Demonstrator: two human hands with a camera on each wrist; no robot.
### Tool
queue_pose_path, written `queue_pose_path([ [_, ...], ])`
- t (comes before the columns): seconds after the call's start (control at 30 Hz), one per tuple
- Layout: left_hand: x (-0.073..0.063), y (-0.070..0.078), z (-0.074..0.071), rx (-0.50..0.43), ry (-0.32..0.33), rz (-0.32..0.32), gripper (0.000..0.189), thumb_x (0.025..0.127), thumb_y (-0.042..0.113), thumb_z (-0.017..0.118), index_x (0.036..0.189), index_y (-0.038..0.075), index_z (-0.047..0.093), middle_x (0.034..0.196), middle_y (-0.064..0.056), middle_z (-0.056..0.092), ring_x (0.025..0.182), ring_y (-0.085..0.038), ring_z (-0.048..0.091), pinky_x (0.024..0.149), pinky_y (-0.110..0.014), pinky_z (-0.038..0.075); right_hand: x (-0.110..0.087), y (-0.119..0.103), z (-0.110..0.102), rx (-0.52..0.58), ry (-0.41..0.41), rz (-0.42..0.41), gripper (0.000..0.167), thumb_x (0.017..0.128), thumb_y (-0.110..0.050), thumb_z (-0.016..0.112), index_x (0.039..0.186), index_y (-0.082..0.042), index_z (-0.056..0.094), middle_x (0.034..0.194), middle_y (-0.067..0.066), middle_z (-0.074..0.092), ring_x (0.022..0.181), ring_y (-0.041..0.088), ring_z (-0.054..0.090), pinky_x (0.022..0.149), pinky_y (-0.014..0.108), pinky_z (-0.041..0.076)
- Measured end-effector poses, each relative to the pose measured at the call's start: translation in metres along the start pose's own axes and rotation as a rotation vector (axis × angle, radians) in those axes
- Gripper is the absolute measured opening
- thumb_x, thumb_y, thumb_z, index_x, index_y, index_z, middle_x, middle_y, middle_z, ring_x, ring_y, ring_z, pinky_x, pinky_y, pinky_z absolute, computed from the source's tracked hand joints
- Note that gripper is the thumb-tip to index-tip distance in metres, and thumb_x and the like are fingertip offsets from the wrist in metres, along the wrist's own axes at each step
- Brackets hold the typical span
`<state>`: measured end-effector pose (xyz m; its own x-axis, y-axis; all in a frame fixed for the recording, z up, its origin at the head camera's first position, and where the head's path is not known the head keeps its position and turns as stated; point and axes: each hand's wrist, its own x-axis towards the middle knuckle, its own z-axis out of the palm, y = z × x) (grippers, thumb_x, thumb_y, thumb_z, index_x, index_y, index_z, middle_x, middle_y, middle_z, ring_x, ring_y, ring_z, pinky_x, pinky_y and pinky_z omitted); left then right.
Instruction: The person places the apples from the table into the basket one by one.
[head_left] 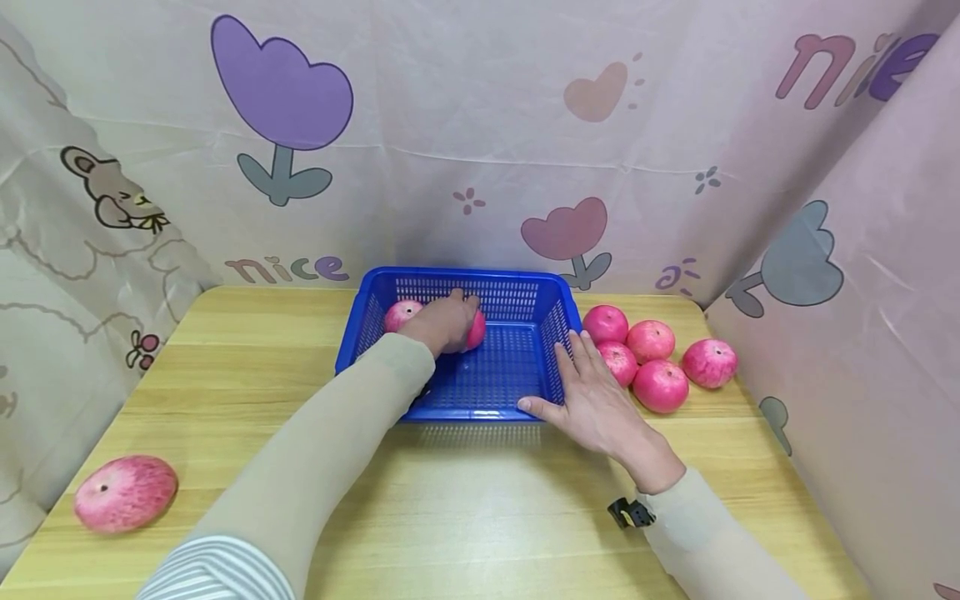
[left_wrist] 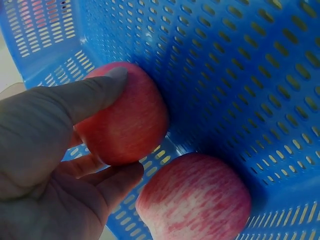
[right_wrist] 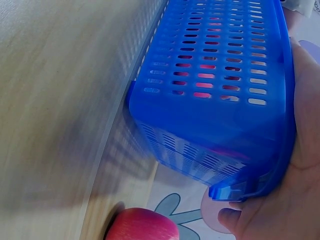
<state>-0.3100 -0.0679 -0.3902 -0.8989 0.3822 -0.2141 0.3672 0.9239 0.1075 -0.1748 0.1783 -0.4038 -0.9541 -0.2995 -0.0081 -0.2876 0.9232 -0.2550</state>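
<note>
In the head view my left hand (head_left: 450, 323) is inside a blue plastic basket (head_left: 487, 414) with slotted walls. It holds a red apple (left_wrist: 131, 117), thumb on one side and fingers on the other, close to the basket wall in the left wrist view. Beside that lies a second, streaked apple (left_wrist: 197, 200) in the same basket. My right hand (head_left: 596, 400) rests on the basket's right rim with straight fingers, its thumb spread toward the front corner. The right wrist view shows its palm (right_wrist: 295, 200) along the rim.
Several apples (head_left: 661, 386) are grouped on the wooden table (head_left: 480, 508) just right of the basket. A lone apple (head_left: 126, 493) sits at the table's left edge. A printed curtain (head_left: 420, 125) hangs behind the table and along both sides.
</note>
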Motion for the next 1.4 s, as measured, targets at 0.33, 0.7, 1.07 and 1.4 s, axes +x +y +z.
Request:
queue_pose_path([
  [0.33,-0.0015,-0.0024,-0.0002,0.012,-0.024,0.007,0.091,0.088,0.017,0.083,0.164,0.007,0.034,0.162,-0.028,0.040,0.141,-0.042,0.054,0.119,-0.053,0.045,0.0002,0.0000,0.0004,-0.001,-0.004,-0.002,0.119,0.090,-0.091,0.041,0.168,-0.003,0.020,0.177,0.020,0.004,0.165,0.040,-0.001,0.131,0.059,0.015],
  [0.7,-0.0051,-0.0025,-0.0040,0.030,-0.023,0.024,0.085,0.091,0.017,0.078,0.164,0.005,0.035,0.160,-0.028,0.042,0.142,-0.043,0.053,0.120,-0.052,0.044,0.0005,0.0017,0.0006,-0.005,0.003,-0.007,0.121,0.089,-0.091,0.041,0.167,-0.001,0.023,0.177,0.021,0.004,0.165,0.040,-0.001,0.131,0.060,0.015],
  [1.07,0.0003,-0.0053,-0.0009,0.070,-0.002,0.059,0.076,0.095,0.019,0.071,0.161,0.003,0.037,0.162,-0.030,0.040,0.144,-0.046,0.050,0.119,-0.055,0.045,0.0010,0.0021,-0.0007,-0.016,0.016,-0.021,0.118,0.091,-0.088,0.043,0.166,0.001,0.024,0.176,0.024,0.007,0.164,0.042,0.002,0.131,0.060,0.017],
  [1.4,-0.0026,-0.0061,-0.0020,0.047,-0.017,0.062,0.079,0.097,0.020,0.072,0.164,0.004,0.033,0.163,-0.030,0.038,0.143,-0.045,0.052,0.121,-0.053,0.043,0.0018,0.0028,-0.0005,-0.015,0.022,-0.026,0.118,0.091,-0.088,0.045,0.166,0.001,0.024,0.176,0.025,0.008,0.164,0.044,0.003,0.131,0.061,0.017],
])
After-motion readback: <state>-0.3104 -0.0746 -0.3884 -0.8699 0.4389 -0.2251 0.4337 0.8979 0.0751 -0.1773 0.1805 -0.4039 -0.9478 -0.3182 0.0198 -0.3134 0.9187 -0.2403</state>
